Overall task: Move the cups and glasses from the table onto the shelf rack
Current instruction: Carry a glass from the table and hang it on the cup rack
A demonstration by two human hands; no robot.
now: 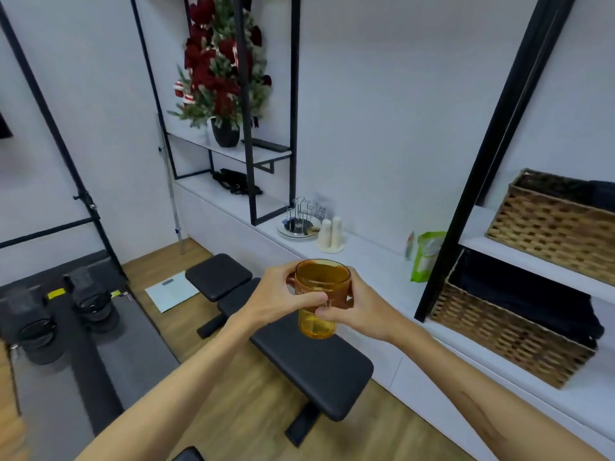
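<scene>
A person holds an amber glass (321,296) upright in mid-air with both hands, above a black padded bench (293,341) that stands on a wooden floor. The left hand (283,296) wraps its fingers around the glass from the left; the right hand (349,309) grips it from the right, thumb across the front. The glass has a brown band with pale lettering, too blurred to read. Beyond the glass, a long white ledge (376,257) runs along the wall. On the ledge, behind the glass, sit a plate with a wire stand (299,221), two cream shakers (331,234) and a green pouch (424,256). Right of the glass, wicker baskets (519,337) fill black-framed shelves.
</scene>
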